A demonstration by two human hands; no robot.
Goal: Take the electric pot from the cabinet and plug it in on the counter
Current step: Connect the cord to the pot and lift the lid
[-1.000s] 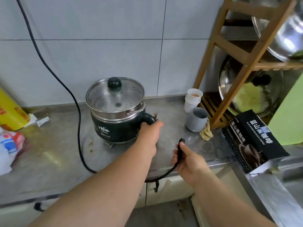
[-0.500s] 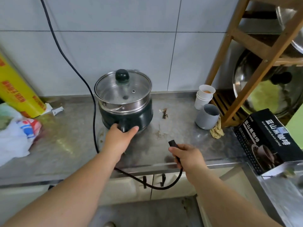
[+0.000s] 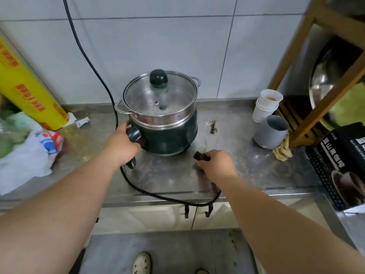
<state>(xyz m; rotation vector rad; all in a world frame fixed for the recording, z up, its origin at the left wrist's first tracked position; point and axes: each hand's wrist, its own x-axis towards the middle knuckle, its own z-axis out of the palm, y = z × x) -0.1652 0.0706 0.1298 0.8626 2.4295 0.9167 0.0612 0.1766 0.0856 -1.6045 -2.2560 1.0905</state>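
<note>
The dark green electric pot (image 3: 169, 135) stands on the steel counter (image 3: 246, 171) against the tiled wall, with a steel steamer tier and a glass lid with a dark knob (image 3: 158, 77) on top. My left hand (image 3: 120, 145) grips the pot's dark handle (image 3: 134, 135), which points to the front left. My right hand (image 3: 216, 165) holds the black cord plug (image 3: 200, 156) just right of the pot's base, close to it. The black power cord (image 3: 158, 195) runs down the wall, past the pot and loops over the counter's front edge to my right hand.
A yellow wrap roll (image 3: 29, 89) and plastic bags (image 3: 27, 155) lie at the left. Stacked white paper cups (image 3: 266, 105), a grey cup (image 3: 271, 131) and a rag (image 3: 283, 149) stand right of the pot. A wooden rack (image 3: 316, 76) and a black coffee box (image 3: 339, 163) fill the right.
The pot has been turned so its handle swung from the right round to the front left, my left hand staying on it. My right hand moved the plug closer to the pot's base.
</note>
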